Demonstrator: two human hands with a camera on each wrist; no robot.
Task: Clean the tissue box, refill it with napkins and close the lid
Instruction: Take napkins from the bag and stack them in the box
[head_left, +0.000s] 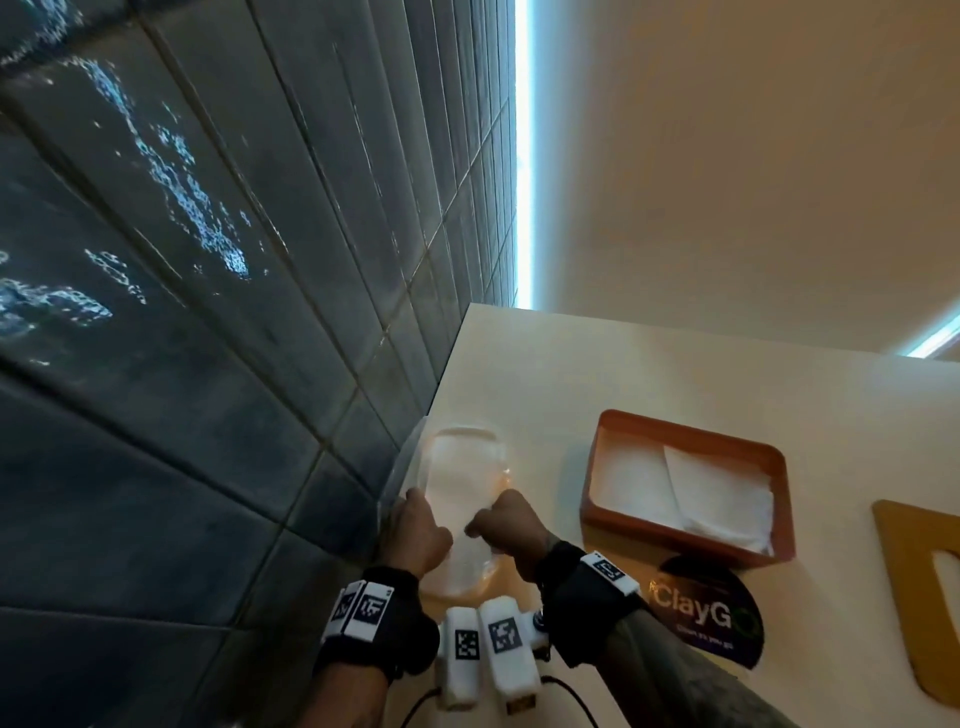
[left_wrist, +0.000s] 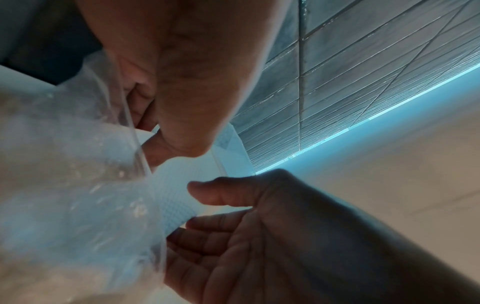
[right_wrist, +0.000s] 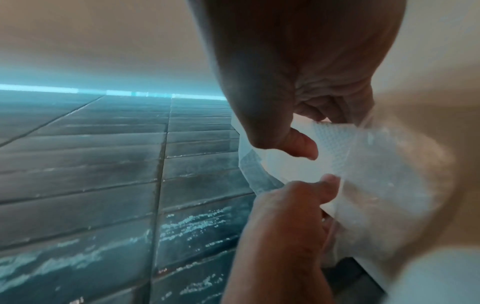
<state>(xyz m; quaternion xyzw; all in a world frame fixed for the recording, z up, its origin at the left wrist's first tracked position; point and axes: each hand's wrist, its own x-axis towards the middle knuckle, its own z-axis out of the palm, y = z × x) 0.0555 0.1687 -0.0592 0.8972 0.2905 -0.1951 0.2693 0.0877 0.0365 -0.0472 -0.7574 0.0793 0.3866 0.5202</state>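
A clear plastic napkin pack (head_left: 457, 483) lies at the table's left edge, against the tiled wall. My left hand (head_left: 423, 519) grips the pack's plastic wrap (left_wrist: 78, 185) at its near end. My right hand (head_left: 488, 525) pinches the white napkins (right_wrist: 330, 144) at the pack's opening, thumb (right_wrist: 302, 145) on top and fingers underneath. The orange-brown tissue box (head_left: 597, 467) stands open to the right, with white napkins (head_left: 717, 499) lying inside. Its yellow lid (head_left: 893, 571) lies flat at the far right, partly cut off by the frame.
A dark tiled wall (head_left: 208, 312) runs close along the table's left side. A round dark "ClayGo" sticker (head_left: 706, 613) sits on the cream table (head_left: 675, 374) in front of the box. Bare tabletop lies behind the box.
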